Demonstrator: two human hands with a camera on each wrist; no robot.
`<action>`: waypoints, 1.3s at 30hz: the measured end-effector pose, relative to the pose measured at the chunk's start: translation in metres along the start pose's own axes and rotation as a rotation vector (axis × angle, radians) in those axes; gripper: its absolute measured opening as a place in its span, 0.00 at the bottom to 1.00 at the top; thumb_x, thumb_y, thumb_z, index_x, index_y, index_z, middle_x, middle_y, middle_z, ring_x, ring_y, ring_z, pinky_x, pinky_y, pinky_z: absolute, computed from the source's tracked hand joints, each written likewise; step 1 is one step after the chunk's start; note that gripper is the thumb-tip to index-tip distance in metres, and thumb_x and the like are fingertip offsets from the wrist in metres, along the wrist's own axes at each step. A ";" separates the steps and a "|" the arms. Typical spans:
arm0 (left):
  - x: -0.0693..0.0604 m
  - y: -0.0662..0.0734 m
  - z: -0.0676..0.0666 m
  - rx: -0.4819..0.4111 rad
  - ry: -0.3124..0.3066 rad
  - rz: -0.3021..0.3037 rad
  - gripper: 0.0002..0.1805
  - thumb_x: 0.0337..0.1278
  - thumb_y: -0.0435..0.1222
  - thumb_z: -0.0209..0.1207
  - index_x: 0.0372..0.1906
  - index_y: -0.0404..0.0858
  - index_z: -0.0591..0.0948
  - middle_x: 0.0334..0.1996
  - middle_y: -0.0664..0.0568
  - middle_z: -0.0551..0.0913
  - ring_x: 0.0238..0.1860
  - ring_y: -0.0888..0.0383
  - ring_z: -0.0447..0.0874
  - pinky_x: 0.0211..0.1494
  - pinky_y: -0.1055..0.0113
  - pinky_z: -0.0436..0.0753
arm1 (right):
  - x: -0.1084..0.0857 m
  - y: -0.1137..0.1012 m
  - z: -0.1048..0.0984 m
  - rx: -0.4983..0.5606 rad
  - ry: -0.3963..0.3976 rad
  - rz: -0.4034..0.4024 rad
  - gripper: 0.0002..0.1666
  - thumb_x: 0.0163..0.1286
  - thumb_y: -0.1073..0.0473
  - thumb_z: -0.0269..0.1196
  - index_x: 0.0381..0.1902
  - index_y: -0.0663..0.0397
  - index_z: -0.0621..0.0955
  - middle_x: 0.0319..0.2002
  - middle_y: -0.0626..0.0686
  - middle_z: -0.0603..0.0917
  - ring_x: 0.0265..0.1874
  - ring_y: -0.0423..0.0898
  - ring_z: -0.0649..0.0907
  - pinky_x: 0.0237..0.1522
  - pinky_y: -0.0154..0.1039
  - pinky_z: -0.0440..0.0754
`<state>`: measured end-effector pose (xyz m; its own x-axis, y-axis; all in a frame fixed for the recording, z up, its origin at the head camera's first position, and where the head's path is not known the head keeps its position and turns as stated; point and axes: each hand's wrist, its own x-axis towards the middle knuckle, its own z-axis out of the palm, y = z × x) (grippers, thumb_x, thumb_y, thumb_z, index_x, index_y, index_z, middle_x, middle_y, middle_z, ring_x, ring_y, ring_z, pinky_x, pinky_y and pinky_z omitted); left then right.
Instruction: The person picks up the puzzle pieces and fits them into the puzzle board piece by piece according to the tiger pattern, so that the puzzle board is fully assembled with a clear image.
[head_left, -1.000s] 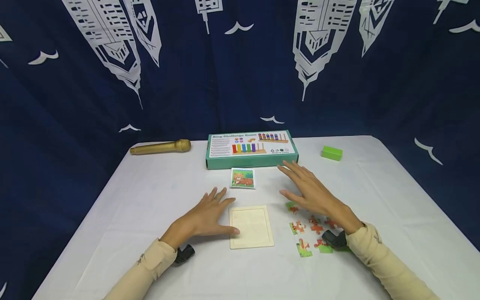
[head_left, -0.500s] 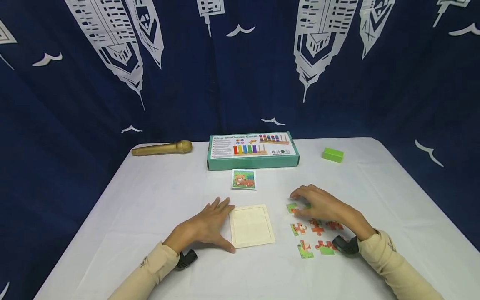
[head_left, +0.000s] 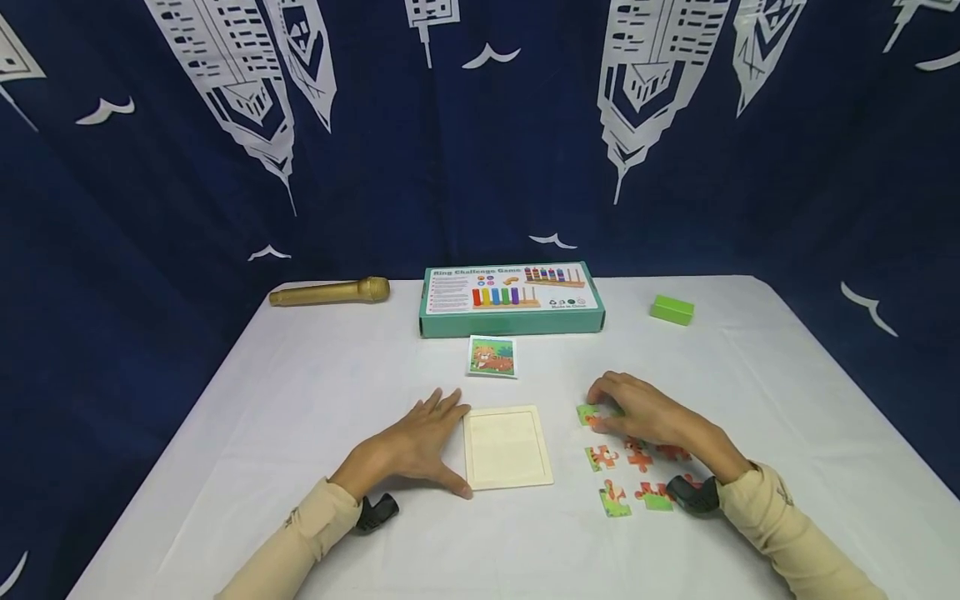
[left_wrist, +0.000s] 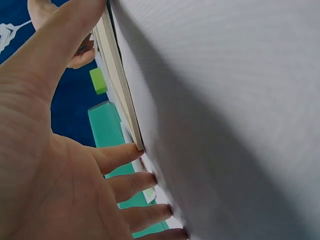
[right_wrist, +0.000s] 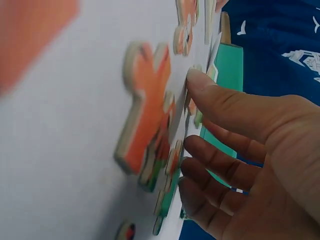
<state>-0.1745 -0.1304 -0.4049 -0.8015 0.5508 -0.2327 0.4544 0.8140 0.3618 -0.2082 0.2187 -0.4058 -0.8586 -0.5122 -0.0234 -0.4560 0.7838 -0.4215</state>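
A pale square puzzle tray (head_left: 507, 447) lies flat in the middle of the table. My left hand (head_left: 408, 450) rests on its left side, fingers spread; in the left wrist view the thumb and index fingertip touch the tray edge (left_wrist: 125, 95). My right hand (head_left: 648, 411) is low over the puzzle pieces at the right. Its thumb and bent index finger stand either side of the upper-left puzzle piece (head_left: 587, 415), which lies on the cloth; firm contact cannot be made out. The right wrist view has this piece (right_wrist: 193, 107) beyond the thumb. The hand partly covers other pieces.
Several orange-and-green puzzle pieces (head_left: 615, 498) lie below the right hand. A tiger picture card (head_left: 492, 357) lies in front of a green game box (head_left: 512, 323). A gold microphone-shaped object (head_left: 330, 292) is at the back left, a green block (head_left: 672, 310) at the back right.
My right hand has come down from above the pieces, and its straight fingers have bent around the upper-left one. My left thumb has drawn back from over the tray to its left edge.
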 end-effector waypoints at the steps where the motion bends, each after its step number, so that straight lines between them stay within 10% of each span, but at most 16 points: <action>1: 0.000 0.000 0.000 -0.001 0.000 0.000 0.67 0.25 0.65 0.72 0.73 0.37 0.58 0.76 0.41 0.48 0.75 0.40 0.38 0.75 0.46 0.46 | 0.000 0.000 0.000 0.013 0.002 -0.002 0.21 0.55 0.54 0.73 0.45 0.54 0.80 0.40 0.45 0.79 0.41 0.44 0.76 0.47 0.45 0.76; 10: 0.001 -0.001 0.000 0.004 -0.001 0.001 0.66 0.26 0.66 0.72 0.73 0.37 0.58 0.76 0.42 0.48 0.75 0.40 0.38 0.74 0.45 0.46 | 0.002 -0.003 0.002 0.150 0.026 -0.083 0.15 0.58 0.66 0.69 0.42 0.54 0.78 0.27 0.43 0.77 0.27 0.38 0.75 0.31 0.31 0.76; 22: 0.003 0.000 0.000 0.007 0.000 -0.006 0.65 0.27 0.65 0.72 0.73 0.37 0.59 0.75 0.41 0.49 0.75 0.39 0.39 0.74 0.44 0.47 | 0.006 -0.006 0.009 0.291 0.039 -0.125 0.08 0.64 0.66 0.64 0.41 0.54 0.79 0.30 0.44 0.80 0.29 0.38 0.76 0.33 0.31 0.76; 39: 0.011 0.001 -0.003 0.023 -0.007 -0.014 0.65 0.28 0.67 0.70 0.73 0.38 0.58 0.76 0.40 0.46 0.75 0.37 0.38 0.73 0.41 0.46 | 0.052 -0.063 0.028 0.489 0.028 -0.126 0.08 0.60 0.70 0.60 0.38 0.59 0.82 0.26 0.48 0.82 0.25 0.39 0.78 0.30 0.29 0.76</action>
<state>-0.1835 -0.1241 -0.4043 -0.8053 0.5404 -0.2440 0.4519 0.8258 0.3375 -0.2170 0.1327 -0.4062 -0.8132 -0.5770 0.0765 -0.3991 0.4572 -0.7948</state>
